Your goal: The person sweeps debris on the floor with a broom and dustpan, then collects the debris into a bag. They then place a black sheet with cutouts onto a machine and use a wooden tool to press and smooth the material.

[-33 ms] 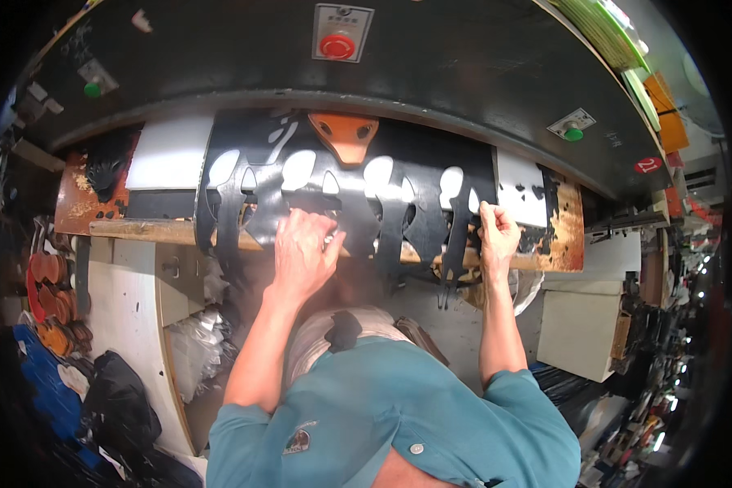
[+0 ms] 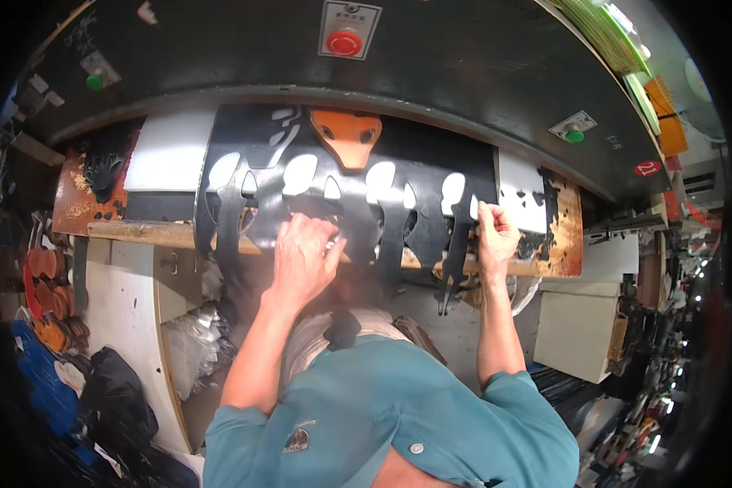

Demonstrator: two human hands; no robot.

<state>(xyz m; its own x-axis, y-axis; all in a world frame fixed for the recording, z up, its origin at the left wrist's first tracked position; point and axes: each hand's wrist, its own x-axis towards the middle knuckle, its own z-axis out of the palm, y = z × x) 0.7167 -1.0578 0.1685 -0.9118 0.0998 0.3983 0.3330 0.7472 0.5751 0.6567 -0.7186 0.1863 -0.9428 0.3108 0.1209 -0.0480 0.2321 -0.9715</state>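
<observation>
A glossy black sheet with several leaf-shaped cut-outs lies across the bench, white showing through the holes. Its near side is cut into strips that hang over the front edge. My left hand is at the sheet's near part, fingers bent over it and thumb toward the right; the fingertips are partly hidden. My right hand pinches the sheet's right edge between thumb and forefinger. Beyond my hands, an orange tapered block with two dark holes, which looks like a cutting die, rests on the sheet's far part.
A dark machine beam spans the far side, with a red button and green buttons on it. White boards lie beside the sheet. The bench has a wooden front rail; black scraps lie at its left.
The view has shifted very slightly. Slightly more of the orange block and the far cut-outs shows from under the beam. Both hands keep nearly the same place and pose.
</observation>
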